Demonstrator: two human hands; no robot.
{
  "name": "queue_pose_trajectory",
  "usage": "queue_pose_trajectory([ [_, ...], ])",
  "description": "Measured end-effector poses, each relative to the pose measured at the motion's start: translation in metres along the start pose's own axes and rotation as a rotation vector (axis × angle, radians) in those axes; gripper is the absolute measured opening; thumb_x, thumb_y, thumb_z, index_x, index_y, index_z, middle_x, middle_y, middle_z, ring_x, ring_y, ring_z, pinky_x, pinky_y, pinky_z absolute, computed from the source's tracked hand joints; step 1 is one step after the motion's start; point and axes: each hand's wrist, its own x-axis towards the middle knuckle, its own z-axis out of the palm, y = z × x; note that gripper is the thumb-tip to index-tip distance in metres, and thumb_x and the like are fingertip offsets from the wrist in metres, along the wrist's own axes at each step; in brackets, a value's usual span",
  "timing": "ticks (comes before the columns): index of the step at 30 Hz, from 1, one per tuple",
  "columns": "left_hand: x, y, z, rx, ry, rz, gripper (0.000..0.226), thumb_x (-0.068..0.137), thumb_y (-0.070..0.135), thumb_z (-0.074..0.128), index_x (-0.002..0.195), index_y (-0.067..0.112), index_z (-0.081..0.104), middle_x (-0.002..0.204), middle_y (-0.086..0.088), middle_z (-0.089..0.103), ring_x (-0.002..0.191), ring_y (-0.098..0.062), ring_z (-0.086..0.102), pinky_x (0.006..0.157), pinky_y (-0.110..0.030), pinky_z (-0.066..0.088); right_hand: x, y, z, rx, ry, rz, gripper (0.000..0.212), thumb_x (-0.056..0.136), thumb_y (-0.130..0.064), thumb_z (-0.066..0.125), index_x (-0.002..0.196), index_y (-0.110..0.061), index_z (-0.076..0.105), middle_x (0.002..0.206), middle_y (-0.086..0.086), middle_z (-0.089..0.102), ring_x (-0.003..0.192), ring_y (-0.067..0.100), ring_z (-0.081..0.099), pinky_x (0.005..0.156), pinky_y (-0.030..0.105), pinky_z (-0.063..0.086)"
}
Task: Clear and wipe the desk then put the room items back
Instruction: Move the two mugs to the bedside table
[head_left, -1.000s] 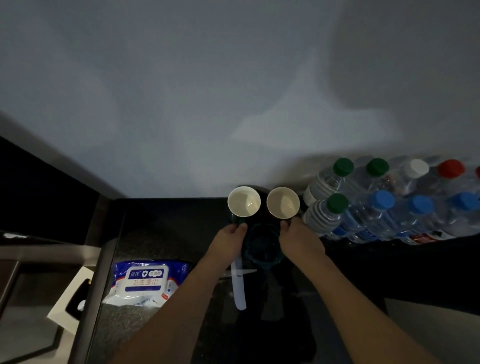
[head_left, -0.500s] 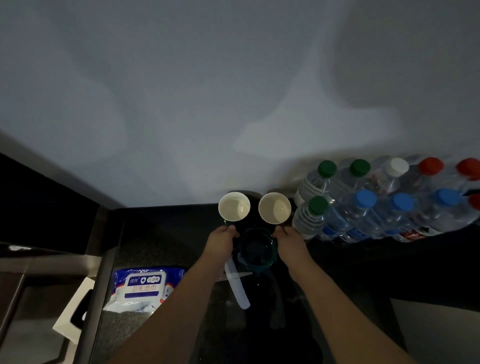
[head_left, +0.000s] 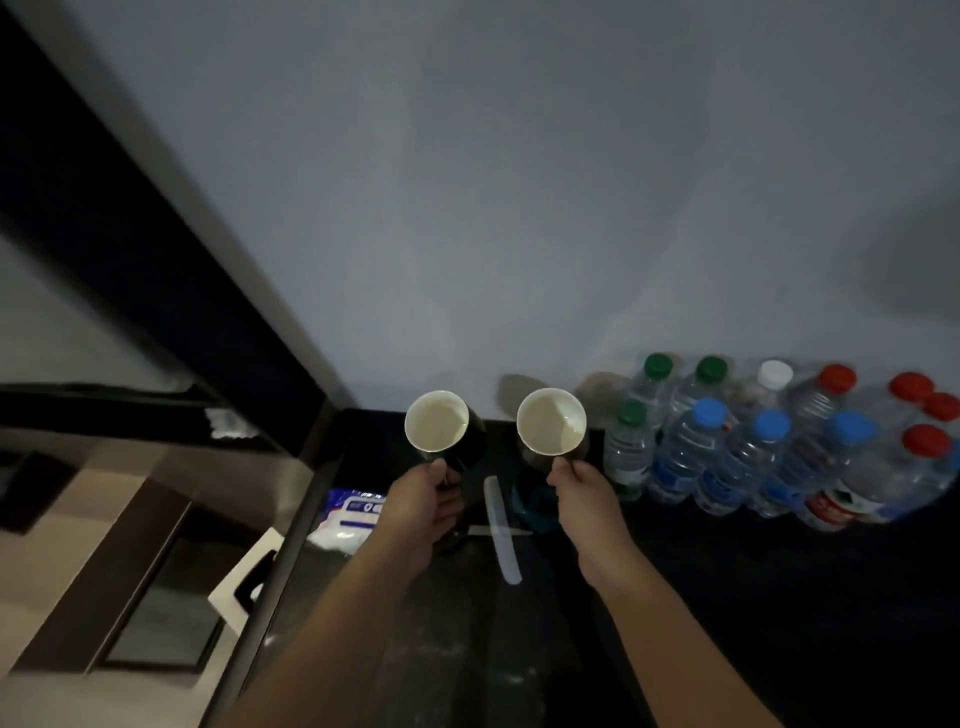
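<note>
Beneath both hands lies a dark, speckled surface (head_left: 467, 649) that runs up to a plain grey wall (head_left: 519, 208); off beyond the left hand the room falls away to a dark-framed panel and pale wood furniture, all of it dim and blurred. The left hand (head_left: 423, 506) grips the left cup (head_left: 436, 421) by its dark side, and the right hand (head_left: 584, 501) grips the right cup (head_left: 551, 420) the same way; that makes two cups, each with a pale inside, held apart and tilted a little toward the camera. Between the two hands a pale comb (head_left: 501, 530) lies flat on the surface, and a dark teal round object (head_left: 532, 506) sits just beside the right hand, partly hidden by it. Just left of the left wrist lies one pack of wipes (head_left: 348, 519), white and blue, its printed label too blurred to read. Right of the right hand stands a cluster of clear plastic water bottles (head_left: 779, 447) against the wall: three green caps, three blue, one white and four red can be counted. Their labels show red, white and blue, but no writing can be read.
</note>
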Motion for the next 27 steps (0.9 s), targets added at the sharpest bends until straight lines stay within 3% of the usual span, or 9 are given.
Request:
queue_pose_trajectory([
  [9, -0.099, -0.056, -0.108, -0.294, 0.173, 0.070, 0.029, 0.101, 0.026, 0.042, 0.078, 0.013, 0.055, 0.074, -0.008, 0.054, 0.064, -0.019, 0.050, 0.065, -0.031, 0.038, -0.102, 0.006, 0.066, -0.131, -0.256, -0.107, 0.028, 0.097, -0.041, 0.051, 0.084, -0.025, 0.069, 0.103, 0.001, 0.066, 0.093, 0.017, 0.063, 0.093, 0.043, 0.051],
  [16, -0.166, -0.116, -0.232, -0.526, 0.385, 0.107, 0.028, 0.100, 0.025, 0.045, 0.077, 0.014, 0.057, 0.068, -0.005, 0.049, 0.058, -0.015, 0.044, 0.057, -0.028, 0.032, -0.198, 0.020, 0.156, -0.270, -0.478, -0.105, 0.026, 0.099, -0.035, 0.050, 0.086, -0.018, 0.065, 0.093, 0.008, 0.068, 0.093, 0.023, 0.064, 0.093, 0.045, 0.051],
  [18, -0.187, -0.135, -0.270, -0.585, 0.429, 0.103, 0.027, 0.099, 0.025, 0.046, 0.076, 0.014, 0.056, 0.065, -0.003, 0.045, 0.054, -0.015, 0.039, 0.056, -0.028, 0.031, -0.225, 0.027, 0.191, -0.295, -0.541, -0.087, 0.026, 0.099, -0.033, 0.050, 0.086, -0.015, 0.064, 0.089, 0.007, 0.067, 0.085, 0.021, 0.062, 0.089, 0.047, 0.052],
  [21, -0.219, -0.165, -0.330, -0.637, 0.534, 0.111, 0.024, 0.097, 0.023, 0.049, 0.075, 0.014, 0.056, 0.068, -0.003, 0.042, 0.056, -0.015, 0.038, 0.055, -0.026, 0.031, -0.275, 0.039, 0.249, -0.301, -0.649, -0.040, 0.027, 0.099, -0.033, 0.049, 0.084, -0.013, 0.060, 0.083, 0.012, 0.060, 0.070, 0.020, 0.055, 0.064, 0.041, 0.052],
  [23, -0.244, -0.188, -0.371, -0.646, 0.595, 0.097, 0.021, 0.098, 0.024, 0.049, 0.082, 0.013, 0.057, 0.075, -0.007, 0.045, 0.062, -0.017, 0.044, 0.056, -0.027, 0.033, -0.313, 0.051, 0.283, -0.331, -0.702, -0.014, 0.029, 0.100, -0.034, 0.049, 0.085, -0.012, 0.060, 0.092, 0.028, 0.063, 0.080, 0.029, 0.065, 0.076, 0.042, 0.056],
  [24, -0.256, -0.197, -0.391, -0.641, 0.614, 0.085, 0.021, 0.098, 0.025, 0.048, 0.084, 0.013, 0.058, 0.078, -0.007, 0.046, 0.067, -0.019, 0.046, 0.059, -0.028, 0.034, -0.333, 0.055, 0.298, -0.338, -0.732, -0.011, 0.029, 0.100, -0.033, 0.048, 0.087, -0.010, 0.059, 0.101, 0.035, 0.060, 0.110, 0.048, 0.054, 0.086, 0.047, 0.055],
  [25, -0.269, -0.207, -0.411, -0.636, 0.632, 0.077, 0.022, 0.098, 0.026, 0.048, 0.084, 0.013, 0.058, 0.080, -0.007, 0.048, 0.069, -0.020, 0.047, 0.061, -0.028, 0.036, -0.354, 0.060, 0.312, -0.344, -0.766, -0.017, 0.028, 0.101, -0.032, 0.047, 0.087, -0.010, 0.058, 0.102, 0.036, 0.059, 0.085, 0.014, 0.044, 0.088, 0.048, 0.053],
  [26, -0.281, -0.217, -0.431, -0.630, 0.648, 0.079, 0.022, 0.098, 0.026, 0.048, 0.083, 0.014, 0.058, 0.080, -0.007, 0.047, 0.069, -0.020, 0.047, 0.061, -0.028, 0.036, -0.375, 0.066, 0.327, -0.350, -0.795, -0.025, 0.028, 0.101, -0.031, 0.046, 0.087, -0.010, 0.056, 0.096, 0.034, 0.059, 0.087, 0.036, 0.062, 0.086, 0.046, 0.053],
  [27, -0.292, -0.226, -0.451, -0.621, 0.663, 0.091, 0.021, 0.098, 0.024, 0.048, 0.082, 0.014, 0.058, 0.077, -0.006, 0.046, 0.065, -0.019, 0.046, 0.059, -0.028, 0.034, -0.392, 0.073, 0.343, -0.359, -0.808, -0.030, 0.027, 0.102, -0.031, 0.045, 0.087, -0.010, 0.054, 0.090, 0.031, 0.054, 0.090, 0.042, 0.063, 0.087, 0.046, 0.053],
])
